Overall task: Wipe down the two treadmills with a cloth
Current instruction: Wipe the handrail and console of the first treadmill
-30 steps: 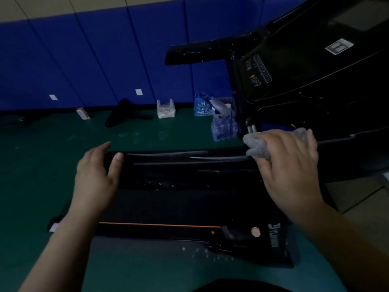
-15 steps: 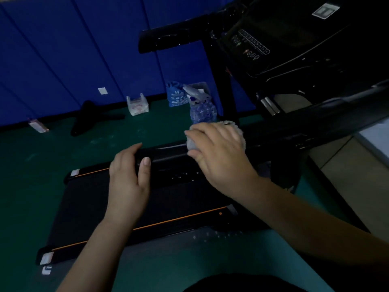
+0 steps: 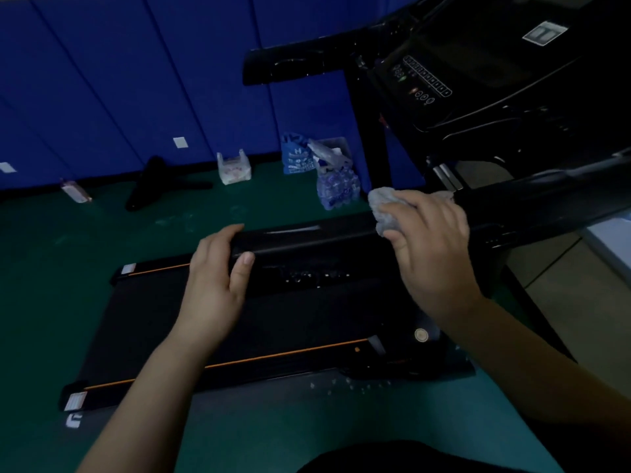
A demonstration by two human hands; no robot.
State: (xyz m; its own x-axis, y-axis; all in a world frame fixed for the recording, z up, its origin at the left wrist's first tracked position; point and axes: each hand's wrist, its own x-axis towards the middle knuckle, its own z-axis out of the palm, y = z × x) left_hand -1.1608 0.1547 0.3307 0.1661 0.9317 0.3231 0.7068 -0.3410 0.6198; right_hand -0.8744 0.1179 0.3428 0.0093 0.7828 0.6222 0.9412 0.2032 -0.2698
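Observation:
A low black treadmill [image 3: 297, 322] with orange side stripes lies flat on the green floor in front of me. Its black handlebar [image 3: 307, 237] runs across the middle. My left hand [image 3: 215, 285] grips the bar's left end, thumb on the near side. My right hand [image 3: 430, 254] presses a crumpled grey cloth [image 3: 386, 206] onto the bar's right end. A taller black treadmill [image 3: 495, 97] with a lit console and a long armrest stands at the upper right.
A blue padded wall [image 3: 136, 80] runs along the back. Against it on the floor sit a white plastic bag [image 3: 234, 169], a blue bag [image 3: 297, 155], a pack of water bottles [image 3: 336, 187], a dark object [image 3: 153, 182] and a small carton [image 3: 75, 191].
My right hand with the cloth slid left along the bar, then back to the right end. My left hand kept its hold on the bar's left end. My head shifted.

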